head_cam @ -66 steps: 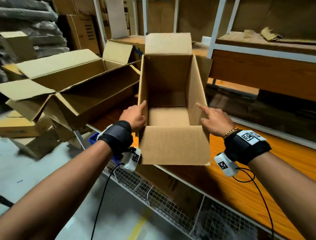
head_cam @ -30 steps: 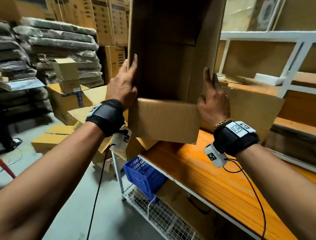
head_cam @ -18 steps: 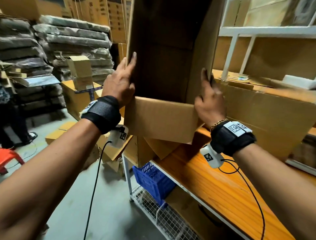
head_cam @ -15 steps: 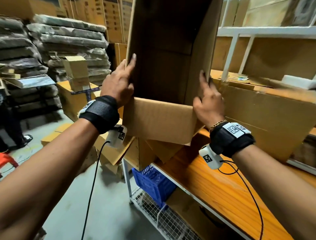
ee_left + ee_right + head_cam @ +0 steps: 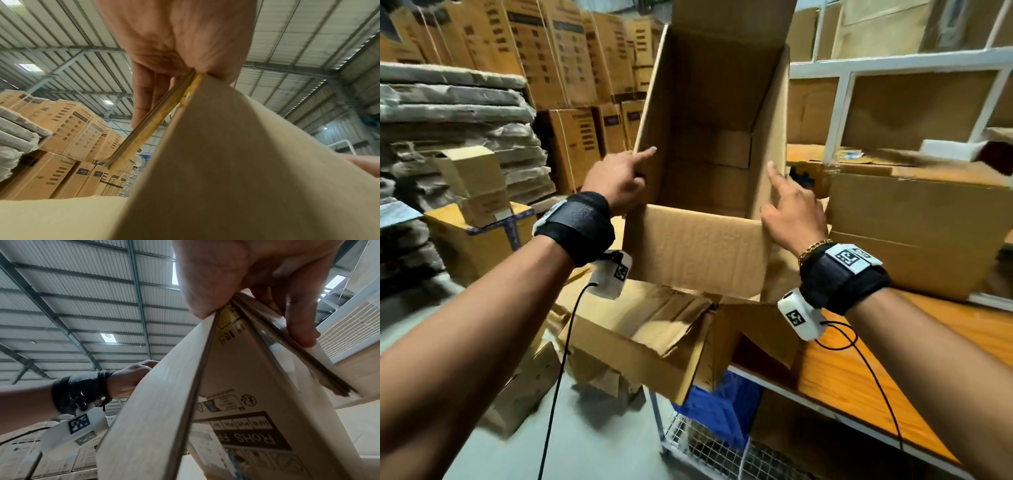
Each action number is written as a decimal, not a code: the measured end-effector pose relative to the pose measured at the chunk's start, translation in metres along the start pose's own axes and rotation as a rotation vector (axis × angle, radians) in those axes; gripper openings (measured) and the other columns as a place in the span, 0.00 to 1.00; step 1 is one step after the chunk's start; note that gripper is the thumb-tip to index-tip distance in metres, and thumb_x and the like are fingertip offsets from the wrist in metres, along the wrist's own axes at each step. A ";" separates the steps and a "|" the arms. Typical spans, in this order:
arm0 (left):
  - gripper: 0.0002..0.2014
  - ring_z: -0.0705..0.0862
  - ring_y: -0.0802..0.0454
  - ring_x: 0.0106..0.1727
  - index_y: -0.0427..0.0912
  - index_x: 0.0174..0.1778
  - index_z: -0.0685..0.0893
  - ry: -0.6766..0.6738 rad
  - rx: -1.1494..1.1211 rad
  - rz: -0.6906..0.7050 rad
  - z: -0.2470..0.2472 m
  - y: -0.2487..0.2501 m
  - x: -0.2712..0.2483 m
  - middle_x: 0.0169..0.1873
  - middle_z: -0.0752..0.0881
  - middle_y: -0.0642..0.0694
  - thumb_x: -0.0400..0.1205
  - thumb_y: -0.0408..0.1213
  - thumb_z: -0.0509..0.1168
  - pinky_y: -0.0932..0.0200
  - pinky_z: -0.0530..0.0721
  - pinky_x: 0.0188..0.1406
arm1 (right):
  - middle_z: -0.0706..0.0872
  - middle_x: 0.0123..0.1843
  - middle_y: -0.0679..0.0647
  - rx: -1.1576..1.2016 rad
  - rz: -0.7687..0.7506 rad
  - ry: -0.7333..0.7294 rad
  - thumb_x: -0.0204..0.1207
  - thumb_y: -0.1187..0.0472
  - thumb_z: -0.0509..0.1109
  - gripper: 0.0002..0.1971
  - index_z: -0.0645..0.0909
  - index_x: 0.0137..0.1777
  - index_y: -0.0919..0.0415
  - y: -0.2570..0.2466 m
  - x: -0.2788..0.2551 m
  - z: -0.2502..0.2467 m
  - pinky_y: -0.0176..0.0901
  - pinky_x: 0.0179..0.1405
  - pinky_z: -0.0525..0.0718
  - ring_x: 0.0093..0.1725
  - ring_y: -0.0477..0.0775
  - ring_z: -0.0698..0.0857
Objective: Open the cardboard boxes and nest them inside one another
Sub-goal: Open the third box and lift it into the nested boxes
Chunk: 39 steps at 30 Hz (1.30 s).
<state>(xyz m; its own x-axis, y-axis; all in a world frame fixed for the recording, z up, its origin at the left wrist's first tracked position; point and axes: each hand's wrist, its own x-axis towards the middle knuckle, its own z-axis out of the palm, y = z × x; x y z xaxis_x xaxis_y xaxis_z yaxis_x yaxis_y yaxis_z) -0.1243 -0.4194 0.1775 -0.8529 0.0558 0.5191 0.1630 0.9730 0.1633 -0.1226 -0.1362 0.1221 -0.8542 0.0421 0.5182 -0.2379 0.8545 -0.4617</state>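
Note:
I hold a tall open cardboard box [image 5: 698,253] in the air, tilted so its opening faces me and its empty inside shows. My left hand [image 5: 619,181] grips its left wall; in the left wrist view that left hand [image 5: 180,40] pinches the wall's edge [image 5: 156,116] between thumb and fingers. My right hand [image 5: 791,216] grips the right wall, and the right wrist view shows that right hand [image 5: 257,272] with thumb and fingers on either side of the printed box wall [image 5: 236,386]. Just under the held box a larger open box [image 5: 647,329] with crumpled flaps lies at the shelf's left end.
A closed carton [image 5: 911,226] stands on the orange wooden shelf [image 5: 859,377] to the right, behind it a white rack frame [image 5: 839,113]. A blue crate [image 5: 722,401] and wire-mesh tier [image 5: 705,452] lie below. Stacked printed cartons [image 5: 571,51] and grey bundles [image 5: 448,137] fill the left.
The box has come down and tipped toward me, so its inside bottom now shows. It hangs over the larger open box. Both hands have kept hold of its side walls.

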 end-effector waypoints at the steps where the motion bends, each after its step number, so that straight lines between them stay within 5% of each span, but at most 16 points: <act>1: 0.28 0.82 0.37 0.65 0.55 0.74 0.78 -0.003 -0.037 -0.016 0.002 -0.005 0.005 0.66 0.84 0.40 0.78 0.28 0.61 0.44 0.80 0.66 | 0.77 0.77 0.57 -0.015 0.022 -0.017 0.76 0.58 0.62 0.37 0.58 0.86 0.42 -0.004 0.001 0.002 0.55 0.63 0.79 0.67 0.68 0.80; 6: 0.14 0.87 0.40 0.54 0.52 0.50 0.92 -0.026 -0.070 -0.033 0.019 -0.030 0.032 0.54 0.90 0.44 0.77 0.31 0.65 0.49 0.85 0.59 | 0.79 0.74 0.63 -0.115 0.134 -0.131 0.78 0.56 0.60 0.33 0.61 0.85 0.41 -0.024 0.009 0.013 0.55 0.64 0.78 0.70 0.70 0.78; 11: 0.10 0.87 0.41 0.53 0.53 0.47 0.92 -0.105 -0.054 -0.012 0.035 -0.049 0.053 0.54 0.89 0.44 0.77 0.35 0.69 0.54 0.85 0.54 | 0.81 0.73 0.60 -0.197 0.205 -0.199 0.75 0.49 0.60 0.28 0.74 0.78 0.42 -0.038 0.019 0.023 0.55 0.63 0.84 0.65 0.68 0.82; 14: 0.11 0.86 0.42 0.53 0.53 0.44 0.93 -0.212 -0.053 0.039 0.048 -0.059 0.058 0.54 0.88 0.44 0.77 0.34 0.68 0.59 0.81 0.51 | 0.88 0.58 0.59 -0.253 0.230 -0.262 0.71 0.46 0.58 0.21 0.86 0.59 0.46 -0.043 0.023 0.031 0.54 0.53 0.88 0.52 0.66 0.87; 19: 0.11 0.84 0.47 0.50 0.49 0.46 0.93 -0.451 -0.037 0.034 0.085 -0.071 0.050 0.49 0.89 0.47 0.76 0.30 0.68 0.59 0.81 0.52 | 0.88 0.49 0.59 -0.367 0.207 -0.355 0.72 0.47 0.60 0.16 0.85 0.45 0.56 -0.037 0.016 0.053 0.45 0.42 0.80 0.47 0.63 0.85; 23: 0.10 0.84 0.45 0.51 0.48 0.51 0.91 -0.615 0.070 0.044 0.116 -0.078 0.041 0.47 0.85 0.49 0.79 0.33 0.67 0.61 0.78 0.50 | 0.87 0.52 0.56 -0.484 0.179 -0.458 0.73 0.44 0.63 0.15 0.84 0.49 0.52 -0.027 0.005 0.071 0.45 0.43 0.77 0.48 0.61 0.82; 25: 0.10 0.84 0.44 0.50 0.46 0.54 0.89 -0.669 0.102 0.024 0.123 -0.080 0.037 0.49 0.88 0.46 0.80 0.43 0.68 0.57 0.82 0.53 | 0.87 0.55 0.53 -0.496 0.153 -0.498 0.72 0.45 0.65 0.15 0.84 0.53 0.49 -0.020 0.001 0.077 0.46 0.45 0.78 0.51 0.59 0.82; 28: 0.25 0.80 0.45 0.55 0.45 0.59 0.86 -0.793 0.121 0.008 0.132 -0.082 0.032 0.57 0.85 0.43 0.80 0.62 0.63 0.51 0.79 0.61 | 0.83 0.60 0.53 -0.468 0.121 -0.518 0.73 0.43 0.65 0.17 0.81 0.59 0.48 -0.012 0.000 0.081 0.50 0.47 0.77 0.59 0.58 0.79; 31: 0.41 0.73 0.44 0.70 0.51 0.61 0.85 -0.899 0.103 -0.006 0.131 -0.080 0.026 0.67 0.78 0.43 0.67 0.80 0.58 0.44 0.72 0.72 | 0.79 0.64 0.54 -0.433 0.115 -0.531 0.74 0.41 0.64 0.20 0.78 0.63 0.48 -0.003 -0.001 0.083 0.52 0.48 0.76 0.63 0.58 0.75; 34: 0.57 0.73 0.46 0.73 0.54 0.64 0.83 -0.976 -0.029 0.008 0.128 -0.077 0.023 0.72 0.77 0.49 0.44 0.87 0.60 0.44 0.69 0.75 | 0.72 0.77 0.54 -0.390 0.060 -0.601 0.73 0.31 0.60 0.33 0.71 0.76 0.43 0.004 -0.006 0.085 0.61 0.62 0.77 0.73 0.60 0.70; 36: 0.54 0.72 0.47 0.74 0.53 0.68 0.80 -1.013 -0.038 0.008 0.126 -0.072 0.019 0.74 0.76 0.50 0.51 0.84 0.63 0.46 0.68 0.76 | 0.65 0.84 0.49 -0.361 -0.018 -0.637 0.73 0.24 0.57 0.37 0.66 0.80 0.36 0.004 -0.009 0.086 0.68 0.72 0.70 0.80 0.59 0.64; 39: 0.46 0.64 0.46 0.82 0.49 0.79 0.70 -0.992 -0.009 -0.068 0.134 -0.068 0.013 0.80 0.68 0.49 0.69 0.73 0.64 0.44 0.57 0.80 | 0.63 0.85 0.43 -0.377 -0.100 -0.685 0.78 0.27 0.54 0.30 0.71 0.78 0.35 0.003 -0.012 0.090 0.71 0.75 0.64 0.83 0.56 0.60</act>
<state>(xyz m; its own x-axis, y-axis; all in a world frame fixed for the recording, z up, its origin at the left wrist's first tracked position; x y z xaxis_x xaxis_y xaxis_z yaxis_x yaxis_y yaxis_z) -0.2125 -0.4548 0.0607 -0.8887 0.1663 -0.4272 0.0990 0.9795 0.1753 -0.1547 -0.1805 0.0498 -0.9607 -0.2682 -0.0715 -0.2609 0.9605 -0.0970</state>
